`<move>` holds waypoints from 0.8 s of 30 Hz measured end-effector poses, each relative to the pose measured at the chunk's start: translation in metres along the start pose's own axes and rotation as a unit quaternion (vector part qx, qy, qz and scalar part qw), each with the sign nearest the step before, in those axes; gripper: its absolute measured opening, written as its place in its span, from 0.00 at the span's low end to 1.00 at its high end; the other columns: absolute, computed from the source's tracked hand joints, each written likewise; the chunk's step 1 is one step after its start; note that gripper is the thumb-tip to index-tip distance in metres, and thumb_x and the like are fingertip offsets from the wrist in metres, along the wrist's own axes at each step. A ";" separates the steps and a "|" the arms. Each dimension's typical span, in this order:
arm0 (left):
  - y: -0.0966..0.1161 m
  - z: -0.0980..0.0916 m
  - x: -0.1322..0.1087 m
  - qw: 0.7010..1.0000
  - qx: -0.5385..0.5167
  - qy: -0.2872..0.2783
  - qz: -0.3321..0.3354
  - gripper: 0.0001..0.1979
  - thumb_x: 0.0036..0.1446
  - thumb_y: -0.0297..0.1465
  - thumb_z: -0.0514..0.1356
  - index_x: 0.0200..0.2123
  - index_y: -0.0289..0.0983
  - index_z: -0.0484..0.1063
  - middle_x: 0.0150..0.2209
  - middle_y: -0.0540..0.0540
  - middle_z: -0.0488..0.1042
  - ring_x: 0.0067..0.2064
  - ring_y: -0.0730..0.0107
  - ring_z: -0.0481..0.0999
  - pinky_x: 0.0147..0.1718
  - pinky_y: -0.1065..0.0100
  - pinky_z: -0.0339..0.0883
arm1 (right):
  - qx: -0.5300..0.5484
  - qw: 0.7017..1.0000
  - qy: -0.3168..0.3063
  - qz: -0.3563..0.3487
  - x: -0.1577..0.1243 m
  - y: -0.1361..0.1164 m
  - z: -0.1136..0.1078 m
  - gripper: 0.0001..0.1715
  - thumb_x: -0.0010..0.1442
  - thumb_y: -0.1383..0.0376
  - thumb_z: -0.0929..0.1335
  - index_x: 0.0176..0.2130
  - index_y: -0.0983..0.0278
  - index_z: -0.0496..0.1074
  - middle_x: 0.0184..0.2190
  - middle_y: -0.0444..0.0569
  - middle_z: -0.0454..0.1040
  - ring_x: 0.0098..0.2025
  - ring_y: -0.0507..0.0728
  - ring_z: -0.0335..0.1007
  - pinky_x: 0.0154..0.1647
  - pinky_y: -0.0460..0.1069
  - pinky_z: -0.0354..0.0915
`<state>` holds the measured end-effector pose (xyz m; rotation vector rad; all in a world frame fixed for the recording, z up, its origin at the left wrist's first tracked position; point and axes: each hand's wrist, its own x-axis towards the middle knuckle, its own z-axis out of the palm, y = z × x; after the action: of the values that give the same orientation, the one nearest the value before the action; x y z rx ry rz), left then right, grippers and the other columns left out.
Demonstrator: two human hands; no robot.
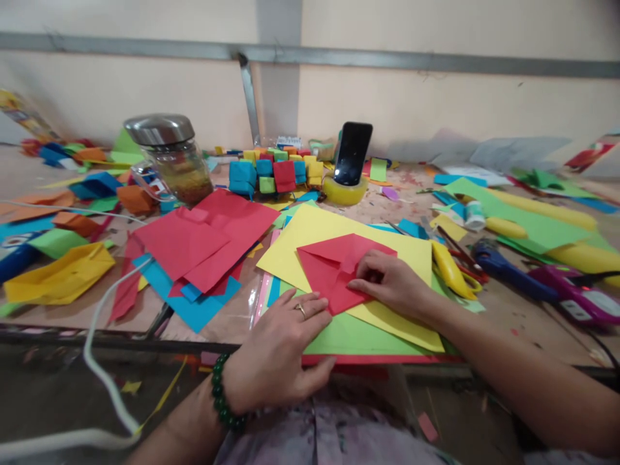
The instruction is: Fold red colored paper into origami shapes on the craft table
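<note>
A folded red paper [334,271] lies on yellow sheets [305,226] over a green sheet [339,339] at the table's front edge. My right hand [387,281] has its fingers curled and pressed together on the right part of the red paper, at a raised fold. Flat beside it, my left hand [285,342] spreads its fingers, with the fingertips at the red paper's lower left edge and the palm over the green sheet. A ring and a green bead bracelet are on the left hand and wrist.
Red sheets [208,239] lie left over blue paper [198,310]. Behind stand a glass jar [177,168], small paper cubes [284,175] and a phone [353,154] on a tape roll [345,190]. Yellow-handled scissors [450,271] and a glue gun [513,274] lie right. A white cable [99,361] hangs left.
</note>
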<state>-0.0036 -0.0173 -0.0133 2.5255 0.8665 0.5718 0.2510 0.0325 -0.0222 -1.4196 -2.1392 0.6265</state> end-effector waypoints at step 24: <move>0.005 0.006 0.009 0.996 0.090 -0.018 0.003 0.27 0.52 0.43 0.62 0.53 0.37 0.68 0.44 0.42 0.70 0.47 0.54 0.68 0.49 0.53 0.65 | -0.233 0.891 -0.001 -0.389 -0.017 -0.024 -0.003 0.13 0.65 0.68 0.61 0.39 0.62 0.75 0.39 0.53 0.76 0.44 0.59 0.66 0.45 0.55 0.64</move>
<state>0.0079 -0.0167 -0.0134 2.6921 0.9345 0.4672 0.2420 0.0090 -0.0076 -0.6092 -2.6895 -0.2073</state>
